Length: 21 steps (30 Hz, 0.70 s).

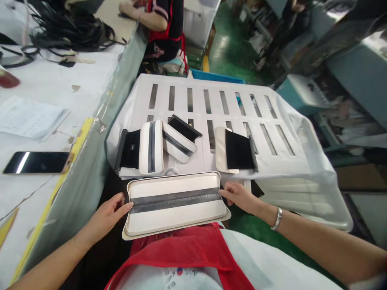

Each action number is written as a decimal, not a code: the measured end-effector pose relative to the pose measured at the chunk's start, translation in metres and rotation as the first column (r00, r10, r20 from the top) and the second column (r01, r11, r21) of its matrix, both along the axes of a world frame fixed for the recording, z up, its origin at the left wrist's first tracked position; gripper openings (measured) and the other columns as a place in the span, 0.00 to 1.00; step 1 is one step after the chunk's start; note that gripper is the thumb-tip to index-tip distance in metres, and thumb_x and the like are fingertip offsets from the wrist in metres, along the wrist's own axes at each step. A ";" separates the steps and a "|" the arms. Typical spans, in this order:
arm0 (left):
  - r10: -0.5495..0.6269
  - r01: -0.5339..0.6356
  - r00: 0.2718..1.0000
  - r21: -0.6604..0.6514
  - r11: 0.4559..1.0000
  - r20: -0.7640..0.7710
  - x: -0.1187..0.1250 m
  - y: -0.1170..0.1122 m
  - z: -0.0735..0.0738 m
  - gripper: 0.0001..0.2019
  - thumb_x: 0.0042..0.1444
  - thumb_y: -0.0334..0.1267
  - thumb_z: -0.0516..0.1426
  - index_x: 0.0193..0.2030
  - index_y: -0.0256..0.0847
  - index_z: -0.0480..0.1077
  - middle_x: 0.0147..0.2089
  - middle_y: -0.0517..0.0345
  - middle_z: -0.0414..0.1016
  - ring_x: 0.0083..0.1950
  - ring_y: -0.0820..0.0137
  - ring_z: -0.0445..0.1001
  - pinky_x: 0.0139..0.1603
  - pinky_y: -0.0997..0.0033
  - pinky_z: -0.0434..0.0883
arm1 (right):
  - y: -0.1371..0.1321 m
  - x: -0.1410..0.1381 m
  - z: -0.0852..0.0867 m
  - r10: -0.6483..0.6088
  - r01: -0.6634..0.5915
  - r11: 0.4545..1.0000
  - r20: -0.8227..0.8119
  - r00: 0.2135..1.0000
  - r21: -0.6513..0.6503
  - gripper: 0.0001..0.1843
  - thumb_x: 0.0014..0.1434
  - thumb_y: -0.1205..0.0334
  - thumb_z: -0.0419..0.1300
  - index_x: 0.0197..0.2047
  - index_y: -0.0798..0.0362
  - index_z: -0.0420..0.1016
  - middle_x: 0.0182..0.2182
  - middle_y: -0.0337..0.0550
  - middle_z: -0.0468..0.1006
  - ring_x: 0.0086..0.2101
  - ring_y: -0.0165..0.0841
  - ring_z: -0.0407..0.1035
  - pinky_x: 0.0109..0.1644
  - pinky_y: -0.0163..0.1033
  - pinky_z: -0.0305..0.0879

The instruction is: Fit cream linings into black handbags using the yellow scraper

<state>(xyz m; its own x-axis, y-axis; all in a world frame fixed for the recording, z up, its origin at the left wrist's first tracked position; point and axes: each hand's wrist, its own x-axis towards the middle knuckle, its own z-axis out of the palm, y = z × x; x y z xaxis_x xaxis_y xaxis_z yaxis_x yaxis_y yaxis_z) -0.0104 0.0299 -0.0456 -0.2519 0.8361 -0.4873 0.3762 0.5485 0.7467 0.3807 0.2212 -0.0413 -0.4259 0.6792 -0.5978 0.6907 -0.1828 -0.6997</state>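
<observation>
Held level in front of my red apron (181,253) is a wide cream panel (175,219) with rounded corners and a dark grey band along its middle. It looks like an unfolded wallet piece, and more than one layer shows at its lower edge. My left hand (111,211) pinches its left end at the band, thumb on top. At the opposite end, my right hand (238,196) grips the edge with fingers curled in. Just beyond lie two cream pieces with dark stripes (155,147) (178,141) and black flaps, plus a cream-and-black piece (238,149).
A white slotted crate top (196,106) bears the pieces. On the left table, a phone (38,162), papers (30,117) and a heap of black strips (69,30) lie. A co-worker (165,28) sits at the far end. A white tub (305,201) stands lower right.
</observation>
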 end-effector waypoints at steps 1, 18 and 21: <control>-0.029 0.032 0.994 0.027 0.999 -0.106 -0.002 -0.002 -0.001 0.20 0.50 0.58 0.56 0.26 0.42 0.60 0.24 0.64 0.63 0.28 0.70 0.66 0.30 0.68 0.69 | -0.006 0.002 -0.003 0.009 -0.009 0.996 -0.001 1.000 0.086 0.21 0.55 0.46 0.58 0.23 0.51 0.56 0.16 0.32 0.63 0.19 0.26 0.60 0.23 0.32 0.57; -0.628 0.726 0.595 0.000 0.688 -0.501 0.075 0.131 0.039 0.18 0.47 0.36 0.54 0.46 0.40 0.73 0.45 0.54 0.79 0.45 0.64 0.76 0.48 0.70 0.69 | -0.028 0.002 0.002 0.401 -0.701 0.084 0.620 0.674 0.708 0.15 0.67 0.66 0.47 0.35 0.56 0.72 0.32 0.44 0.74 0.34 0.33 0.67 0.39 0.39 0.62; -0.625 0.723 0.612 0.024 0.690 -0.485 0.075 0.135 0.036 0.18 0.45 0.34 0.55 0.44 0.40 0.74 0.43 0.55 0.79 0.44 0.65 0.76 0.46 0.72 0.69 | -0.026 0.003 0.000 0.421 -0.698 0.080 0.611 0.670 0.711 0.15 0.67 0.65 0.47 0.33 0.56 0.72 0.30 0.44 0.73 0.33 0.33 0.67 0.38 0.39 0.61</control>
<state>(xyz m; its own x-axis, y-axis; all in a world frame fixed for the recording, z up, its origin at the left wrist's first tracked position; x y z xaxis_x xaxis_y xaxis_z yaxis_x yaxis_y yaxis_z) 0.0650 0.1646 -0.0096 0.2947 0.9125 -0.2838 0.8658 -0.1293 0.4834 0.3838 0.1950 -0.0409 -0.9097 0.4149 0.0154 0.4152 0.9084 0.0491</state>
